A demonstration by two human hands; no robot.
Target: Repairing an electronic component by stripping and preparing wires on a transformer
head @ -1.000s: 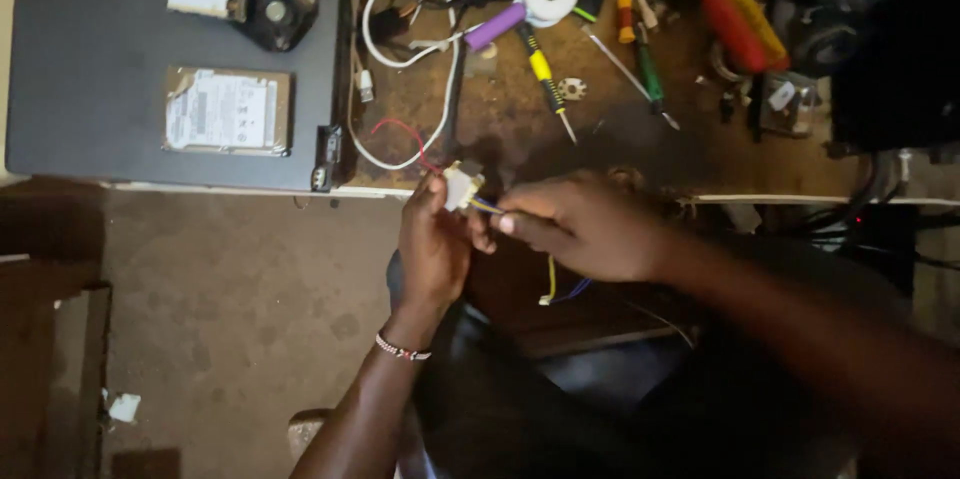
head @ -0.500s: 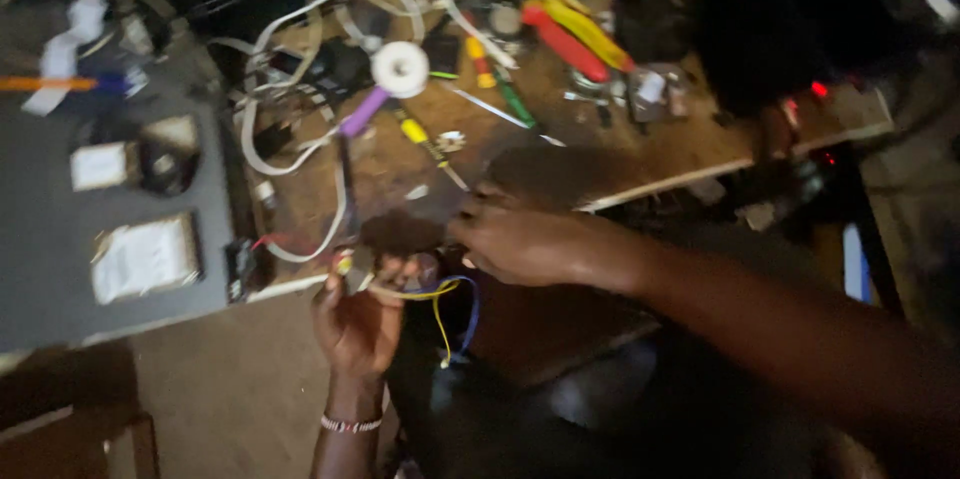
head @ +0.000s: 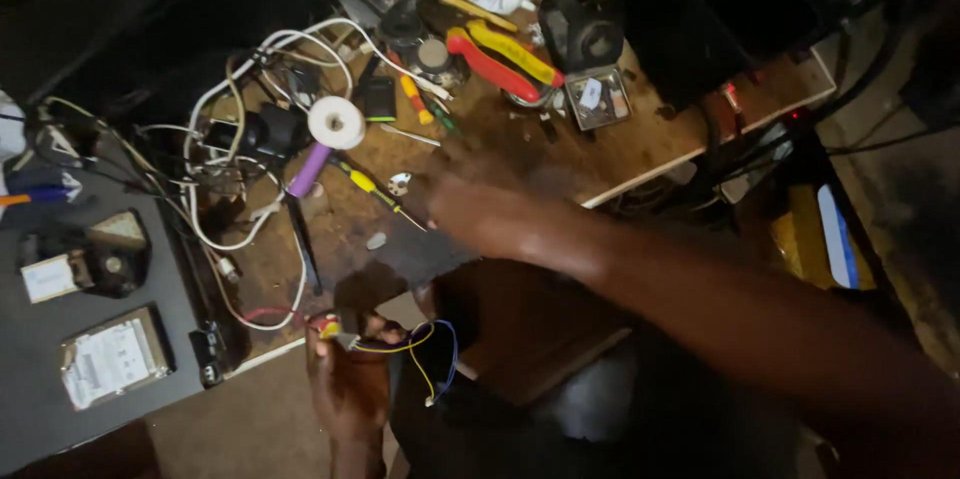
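Our left hand [head: 348, 384] is closed around a small component with yellow and blue wires [head: 425, 354] that loop out to its right; it sits just below the front edge of the wooden workbench [head: 640, 144]. Our right hand [head: 475, 211] is stretched out over the bench, blurred; we cannot tell how far it is open, and nothing shows in its grip. Just beside its fingertips lies a yellow-handled screwdriver [head: 372, 189]. Farther back lie red-and-yellow pliers [head: 500, 57], a white solder reel [head: 336, 122] and tangled white cables [head: 240, 154]. A hard drive [head: 110, 357] rests on the grey surface at far left
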